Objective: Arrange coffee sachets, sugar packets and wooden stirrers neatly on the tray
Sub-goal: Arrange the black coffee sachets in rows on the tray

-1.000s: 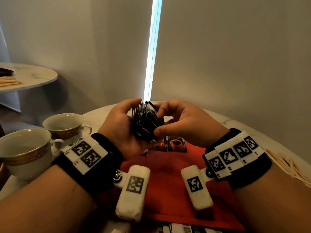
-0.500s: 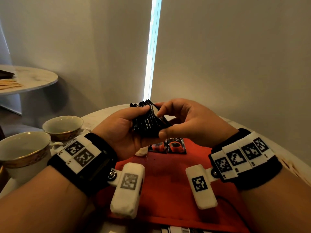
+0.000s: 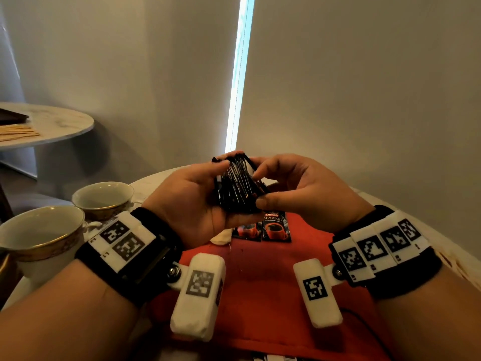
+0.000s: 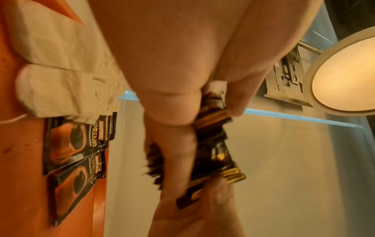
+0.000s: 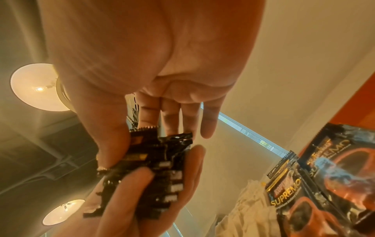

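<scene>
A fanned stack of black coffee sachets [image 3: 238, 187] is held clear of the desk [image 3: 156, 181], above the far end of the red tray [image 3: 260, 269]. The stack is cradled in the left hand [image 3: 187, 201], with the thumb laid along its near upper edge and the fingers curled underneath. The right hand [image 3: 299, 188] is closed on the opposite side, thumb low and forefinger at the top corner, pinching the outermost sachets.

Compared with a second ago, the stack is seen to have been raised slightly and turned: the sachet edges, then presented obliquely, are now fanned upright towards the head camera. The right thumb has been moved from the lower front face to the right flank. It is judged that the sachets are being squared or that one is being separated for placing; which of the two cannot be told.

Two Kopiko Supremo sachets [image 3: 263, 227] are already laid side by side, face up, at the far end of the tray, touching or slightly overlapping. A cream cloth or paper bundle [image 3: 221, 237] lies just to their left; whether it holds sugar packets cannot be told.

Two gold-rimmed cups [image 3: 101, 199] are stood on the desk to the left. Wooden stirrers [image 3: 15, 132] are seen only on a separate round table [image 3: 59, 123], well apart.

The task is assessed as at an early stage: most sachets remain in hand, and no stirrers are seen on the tray.
</scene>
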Motion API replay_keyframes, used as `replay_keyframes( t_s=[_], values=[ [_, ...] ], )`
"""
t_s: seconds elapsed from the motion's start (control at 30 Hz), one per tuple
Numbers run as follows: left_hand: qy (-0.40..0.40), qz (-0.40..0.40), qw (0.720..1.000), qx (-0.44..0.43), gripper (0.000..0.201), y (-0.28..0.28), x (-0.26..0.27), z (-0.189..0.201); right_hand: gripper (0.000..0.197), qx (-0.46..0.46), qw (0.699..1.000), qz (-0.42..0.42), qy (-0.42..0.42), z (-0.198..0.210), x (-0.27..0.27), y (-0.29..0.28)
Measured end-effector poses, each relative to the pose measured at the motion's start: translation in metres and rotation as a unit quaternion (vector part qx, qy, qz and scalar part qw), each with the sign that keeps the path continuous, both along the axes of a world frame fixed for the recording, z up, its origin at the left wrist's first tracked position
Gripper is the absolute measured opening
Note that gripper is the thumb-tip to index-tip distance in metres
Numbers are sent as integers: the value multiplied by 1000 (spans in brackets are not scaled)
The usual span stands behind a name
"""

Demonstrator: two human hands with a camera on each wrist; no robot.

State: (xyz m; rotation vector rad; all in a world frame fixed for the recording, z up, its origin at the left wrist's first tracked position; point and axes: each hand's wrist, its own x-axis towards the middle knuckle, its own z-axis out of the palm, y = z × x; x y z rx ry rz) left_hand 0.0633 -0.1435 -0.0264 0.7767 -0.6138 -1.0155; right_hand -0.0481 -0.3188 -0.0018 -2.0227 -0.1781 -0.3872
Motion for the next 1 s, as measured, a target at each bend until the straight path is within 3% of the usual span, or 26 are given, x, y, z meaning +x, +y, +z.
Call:
replay_keyframes(
  t_s=[0.17,0.27,0.4,0.53,0.63,0.9,1.0],
  values=[
    [-4,-17,1000,-19,48,2,0,3,31,60,998,28,-5,-2,-1,-1],
    [-19,-40,999,18,50,0,-3,0,33,35,999,11,-13,-3,0,4],
    [-20,22,999,34,59,-3,-10,-1,41,-15,1000,-8,-9,-5,0,7],
    [1,50,998,38,42,-5,-7,-3,42,1,1000,9,-11,-8,1,7],
    [20,62,997,43,41,-4,-2,-3,53,-16,998,-43,-35,-13,6,4],
    [9,56,996,63,32,-5,-1,-5,24,-10,991,-104,-82,-23,11,-1],
    [14,51,996,72,39,-5,-1,-4,19,-1,990,-115,-87,-24,9,0]
  ],
)
